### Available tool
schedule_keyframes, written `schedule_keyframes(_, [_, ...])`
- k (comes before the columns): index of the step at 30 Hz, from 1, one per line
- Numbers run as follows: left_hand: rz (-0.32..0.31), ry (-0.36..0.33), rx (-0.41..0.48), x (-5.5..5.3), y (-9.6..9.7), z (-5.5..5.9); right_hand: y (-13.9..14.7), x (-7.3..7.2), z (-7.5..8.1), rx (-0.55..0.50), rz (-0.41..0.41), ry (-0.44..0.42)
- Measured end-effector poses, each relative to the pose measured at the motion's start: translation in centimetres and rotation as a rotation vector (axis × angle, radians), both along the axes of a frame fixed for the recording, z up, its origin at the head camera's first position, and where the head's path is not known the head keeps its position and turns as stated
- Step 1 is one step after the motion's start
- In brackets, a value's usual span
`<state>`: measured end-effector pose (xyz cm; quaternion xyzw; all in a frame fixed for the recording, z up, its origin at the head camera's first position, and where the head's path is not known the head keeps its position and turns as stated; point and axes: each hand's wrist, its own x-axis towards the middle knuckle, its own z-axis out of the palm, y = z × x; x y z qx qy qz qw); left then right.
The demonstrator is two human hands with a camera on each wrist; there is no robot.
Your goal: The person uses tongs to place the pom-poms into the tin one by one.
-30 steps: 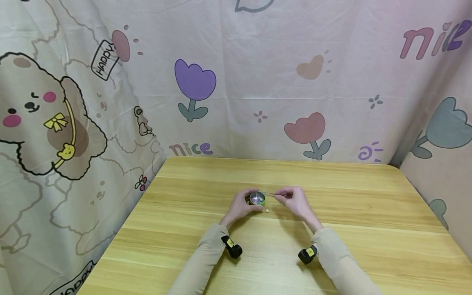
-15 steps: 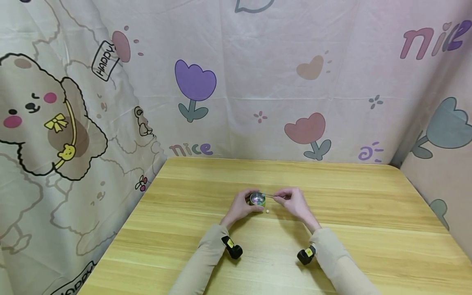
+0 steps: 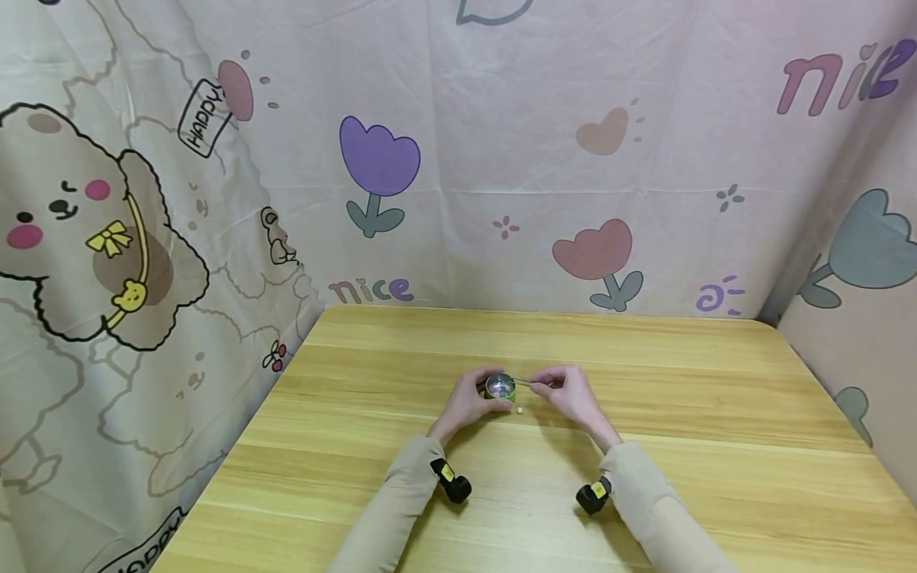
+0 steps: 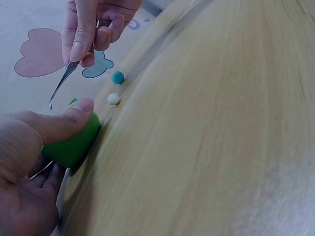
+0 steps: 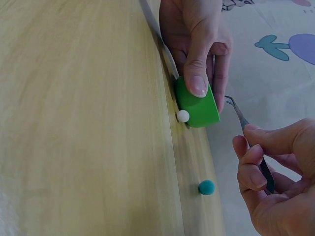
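My left hand (image 3: 467, 400) holds a small round green tin (image 5: 201, 112) upright on the table, thumb on the near side and fingers around the far side. Its silvery inside, with several small coloured balls in it, shows in the head view. Between thumb and fingers, my right hand (image 3: 573, 394) pinches bent-tip metal tweezers (image 5: 241, 118), whose points lie over the tin's right rim. Slightly parted, the tips show nothing between them in the right wrist view. A white ball (image 4: 113, 99) lies beside the tin. Farther right sits a teal ball (image 4: 117, 77), hidden in the head view.
The wooden table (image 3: 372, 350) reaches back to a printed cloth backdrop (image 3: 487, 159). More printed cloth (image 3: 236, 199) hangs along the left side. Black wrist cameras (image 3: 453, 484) are strapped over both beige sleeves.
A teal spot at the tweezers' tips, seen in the earlier frames, is gone from there now. My right hand has shifted slightly left toward the tin; my left hand stays put.
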<state>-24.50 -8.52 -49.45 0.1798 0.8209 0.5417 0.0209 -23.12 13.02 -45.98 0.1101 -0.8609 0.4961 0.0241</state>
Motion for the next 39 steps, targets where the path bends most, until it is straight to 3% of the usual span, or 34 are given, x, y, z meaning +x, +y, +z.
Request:
schedule_keyframes(13, [-0.001,-0.004,0.02,-0.1,0.0,-0.2,0.3,0.1,0.0,-0.011,0.011,0.01])
schedule_keyframes(22, [0.011,-0.013,-0.032,0.0,0.0,0.0,1.2,0.2,-0.3,-0.01,0.009,0.015])
schedule_keyframes(39, [0.006,-0.019,0.042,-0.1,0.1,-0.4,3.8,0.4,-0.8,0.0,0.003,0.008])
